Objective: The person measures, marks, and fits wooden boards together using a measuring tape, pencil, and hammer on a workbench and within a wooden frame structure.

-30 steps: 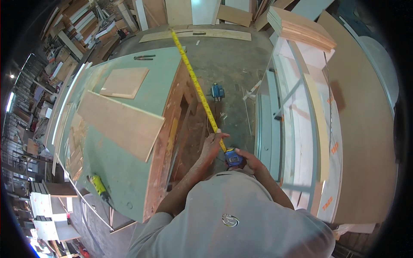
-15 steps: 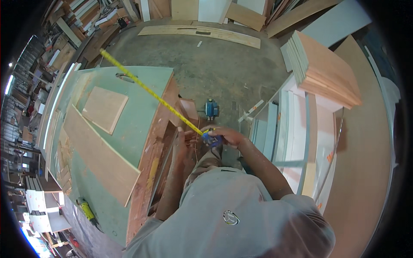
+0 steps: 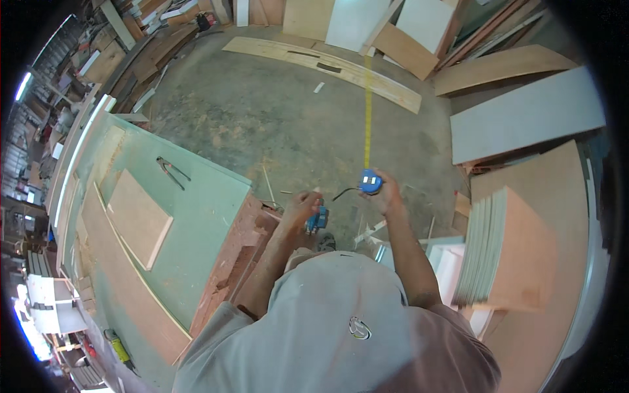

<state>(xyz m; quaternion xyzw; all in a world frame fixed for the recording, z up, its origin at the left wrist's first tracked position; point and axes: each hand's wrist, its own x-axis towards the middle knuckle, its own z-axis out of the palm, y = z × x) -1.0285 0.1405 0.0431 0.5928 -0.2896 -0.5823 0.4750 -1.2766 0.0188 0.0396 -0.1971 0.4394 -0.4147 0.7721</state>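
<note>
My right hand (image 3: 388, 192) grips a blue tape measure (image 3: 371, 181) by its case. Its yellow blade (image 3: 368, 118) runs out straight ahead, over the floor toward the far boards. A dark strap (image 3: 345, 192) hangs off the case to the left. My left hand (image 3: 301, 209) is raised beside it, apart from the tape, fingers curled together; a small pale tip shows at the fingertips, too small to name. Beyond that hand a blue power tool (image 3: 318, 219) is partly hidden.
On my left stands a green-topped workbench (image 3: 216, 180) with wooden panels (image 3: 141, 216) and pincers (image 3: 171, 171). A stack of boards (image 3: 501, 249) rises at right over a white cabinet frame (image 3: 448, 259). Long planks (image 3: 275, 54) lie across the floor ahead; panels (image 3: 524, 118) lean at far right.
I have turned left to right, and the tape's blade swung from over the bench to straight ahead. My right hand moved right and forward with the tape; my left hand no longer sits close to it.
</note>
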